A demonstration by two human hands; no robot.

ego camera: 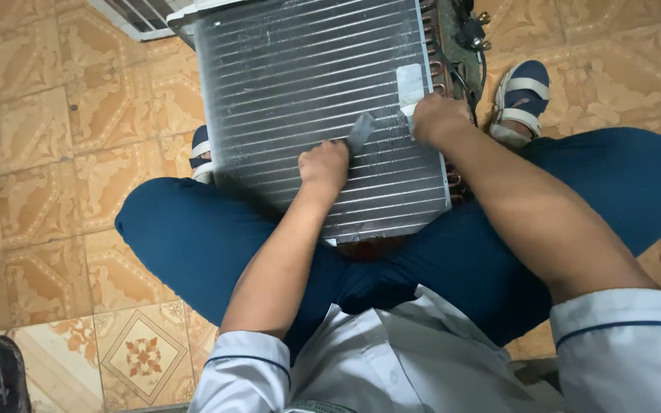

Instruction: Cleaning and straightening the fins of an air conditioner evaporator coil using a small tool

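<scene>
The left hand [324,166] is closed around a small grey brush [360,131] laid on the finned coil [307,84]. At its 3 o'clock edge the right hand [439,118] presses, grip curled on the frame. The fins look thin and easily bent; the stiff side frame seems the safer hold.

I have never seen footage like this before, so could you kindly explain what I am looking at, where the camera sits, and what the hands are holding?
There is no machine here: a person works with two bare hands, and the single picture comes from a camera worn on their head, looking down. They squat on a patterned tiled floor, with blue trousers and sandals showing. Between their knees stands a metal finned coil, the ribbed grey panel of a cooling unit, with copper tubes along its right edge. The left hand holds a small grey tool, seemingly a brush or comb, against the fins. The right hand rests on the panel's right side beside a pale patch. A dark shoe lies at the bottom left.
</scene>
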